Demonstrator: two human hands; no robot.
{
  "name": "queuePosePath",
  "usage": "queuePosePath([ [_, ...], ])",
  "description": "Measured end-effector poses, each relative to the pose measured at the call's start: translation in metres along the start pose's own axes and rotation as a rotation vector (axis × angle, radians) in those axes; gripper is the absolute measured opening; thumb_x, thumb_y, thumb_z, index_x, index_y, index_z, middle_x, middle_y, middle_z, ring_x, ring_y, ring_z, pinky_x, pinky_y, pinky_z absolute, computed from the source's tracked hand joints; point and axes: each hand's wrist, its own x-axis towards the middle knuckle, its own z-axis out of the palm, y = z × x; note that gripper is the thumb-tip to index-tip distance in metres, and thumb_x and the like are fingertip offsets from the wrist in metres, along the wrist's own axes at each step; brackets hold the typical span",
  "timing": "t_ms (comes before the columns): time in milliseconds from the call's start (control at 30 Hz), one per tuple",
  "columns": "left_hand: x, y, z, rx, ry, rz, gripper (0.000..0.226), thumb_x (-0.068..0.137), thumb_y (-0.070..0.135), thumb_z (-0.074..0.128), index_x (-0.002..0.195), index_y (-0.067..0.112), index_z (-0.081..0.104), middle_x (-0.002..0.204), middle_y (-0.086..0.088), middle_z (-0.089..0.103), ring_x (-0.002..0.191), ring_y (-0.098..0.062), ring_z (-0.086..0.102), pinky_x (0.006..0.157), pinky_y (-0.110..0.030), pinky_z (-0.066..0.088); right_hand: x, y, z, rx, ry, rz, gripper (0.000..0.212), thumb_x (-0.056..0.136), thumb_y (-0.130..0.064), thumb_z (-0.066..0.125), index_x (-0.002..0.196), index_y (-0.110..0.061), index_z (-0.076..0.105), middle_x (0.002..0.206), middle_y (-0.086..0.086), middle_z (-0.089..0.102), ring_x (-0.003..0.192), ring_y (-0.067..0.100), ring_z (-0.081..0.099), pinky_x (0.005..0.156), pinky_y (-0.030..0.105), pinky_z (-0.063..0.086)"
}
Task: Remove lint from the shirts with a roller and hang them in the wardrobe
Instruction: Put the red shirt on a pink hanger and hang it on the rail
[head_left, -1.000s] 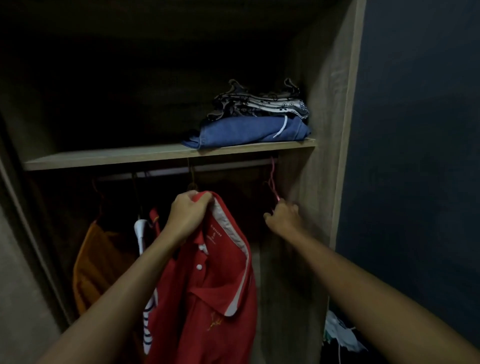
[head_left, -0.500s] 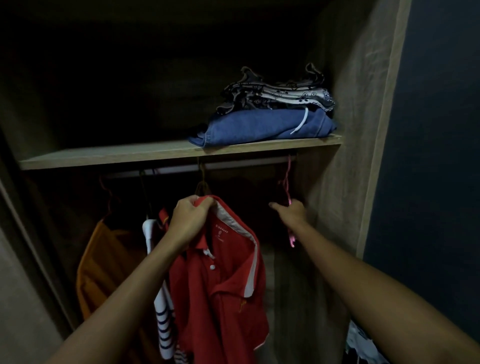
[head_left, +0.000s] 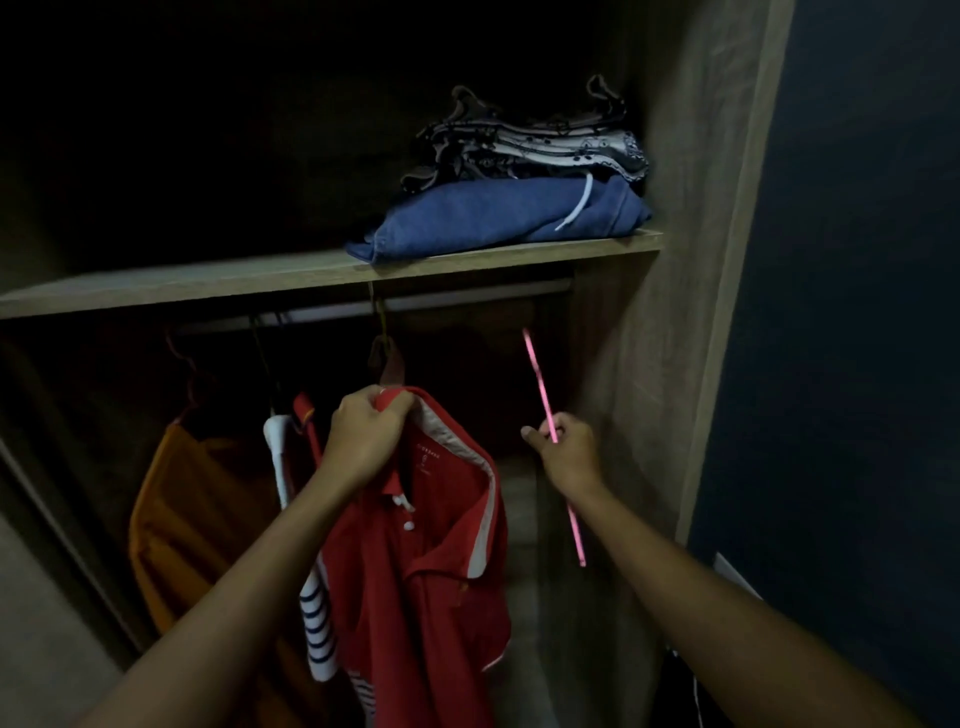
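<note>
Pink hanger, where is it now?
Head view, right of centre: the pink hanger is held in the right hand, below the rail, between the red polo shirt and the wardrobe's right side wall.

No legible text, brand, number or sign anywhere in view.

Closest candidate: neck label (head_left: 428, 457), printed in pale lettering directly on the fabric inside the back of the collar of the red polo shirt (head_left: 415, 597). Laid out as one short line at the top, a single character beneath it and fainter lines lower down. Too small and too blurred to read.

Second candidate: chest mark (head_left: 461, 587), small and orange-gold, on the shirt front beside the button placket. Shape and wording not resolvable in the dim light.
</note>
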Motion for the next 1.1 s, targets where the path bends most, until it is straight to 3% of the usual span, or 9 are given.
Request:
queuePosePath([
  [167,-0.025,0.003,-0.004,0.054,-0.031,0.048,0.026,0.089,0.031,0.064,0.073,0.01,0.066,0.073,-0.013,0.069,0.071,-0.027,0.065,0.067,-0.04,0.051,-0.086,0.005,-0.019,0.154,0.006,-0.05,0.037,0.083,-0.025,0.08,0.071,-0.011,0.049,0.056,-0.001,0.042,0.048,0.004,0.036,0.048,0.02,0.035],
  [300,-0.041,0.007,-0.014,0.055,-0.028,0.074,0.024,0.088,0.03,0.064,0.077,0.009,0.067,0.075,-0.012,0.07,0.072,-0.027,0.067,0.067,-0.039,0.053,-0.132,-0.007,-0.029,0.271,0.035,0.042,0.027,0.085,-0.039,0.071,0.098,-0.018,0.062,0.069,-0.001,0.062,0.06,0.005,0.058,0.054,0.015,0.047],
  [367,-0.047,0.009,-0.021,0.044,-0.023,0.074,0.022,0.086,0.03,0.065,0.078,0.01,0.067,0.075,-0.01,0.07,0.073,-0.027,0.067,0.068,-0.039,0.052,-0.145,-0.026,-0.037,0.342,0.025,0.101,0.028,0.089,-0.042,0.065,0.089,-0.014,0.071,0.06,-0.003,0.065,0.057,0.003,0.06,0.052,0.012,0.044],
  [433,-0.05,0.013,-0.028,0.047,-0.016,0.078,0.022,0.086,0.031,0.065,0.079,0.01,0.068,0.077,-0.009,0.071,0.077,-0.027,0.068,0.074,-0.042,0.055,-0.155,-0.052,-0.045,0.393,0.002,0.132,0.043,0.084,-0.05,0.063,0.071,-0.009,0.068,0.042,-0.006,0.044,0.038,0.006,0.04,0.041,0.018,0.031],
  [600,-0.054,0.033,-0.048,0.026,-0.014,0.102,0.023,0.087,0.033,0.066,0.083,0.011,0.07,0.082,-0.009,0.073,0.082,-0.025,0.07,0.078,-0.043,0.055,-0.166,-0.133,-0.066,0.513,-0.03,-0.046,0.041,0.083,-0.048,0.059,0.061,-0.013,0.06,0.048,0.001,0.042,0.042,0.011,0.034,0.043,0.022,0.028],
  [667,-0.058,0.044,-0.054,0.027,-0.035,0.129,0.024,0.089,0.033,0.068,0.083,0.01,0.07,0.081,-0.008,0.073,0.078,-0.022,0.068,0.074,-0.039,0.053,-0.169,-0.165,-0.073,0.635,-0.072,-0.129,0.04,0.083,-0.05,0.059,0.057,-0.019,0.061,0.055,0.012,0.037,0.042,0.014,0.032,0.041,0.025,0.026],
  [833,-0.07,0.085,-0.079,-0.111,-0.192,0.16,0.031,0.085,0.034,0.069,0.084,0.004,0.074,0.072,-0.013,0.07,0.066,-0.02,0.058,0.062,-0.032,0.042,-0.168,-0.232,-0.078,0.947,-0.155,-0.329,0.043,0.076,-0.055,0.061,0.055,-0.019,0.058,0.051,0.008,0.033,0.039,0.012,0.03,0.044,0.027,0.026],
  [967,-0.083,0.129,-0.113,-0.281,-0.32,0.194,0.029,0.087,0.032,0.067,0.084,0.004,0.075,0.083,-0.016,0.075,0.078,-0.028,0.065,0.075,-0.038,0.049,-0.156,-0.253,-0.068,0.833,-0.09,-0.526,0.042,0.077,-0.059,0.061,0.055,-0.024,0.065,0.053,-0.007,0.056,0.052,0.01,0.048,0.061,0.032,0.04],
  [1100,-0.086,0.152,-0.15,-0.433,-0.28,0.283,0.02,0.094,0.012,0.059,0.084,0.013,0.077,0.081,-0.004,0.078,0.078,-0.016,0.073,0.082,-0.029,0.056,-0.149,-0.243,-0.057,0.538,-0.118,-0.644,0.044,0.081,-0.061,0.06,0.061,-0.021,0.062,0.058,-0.009,0.058,0.059,0.002,0.054,0.067,0.015,0.044],
])
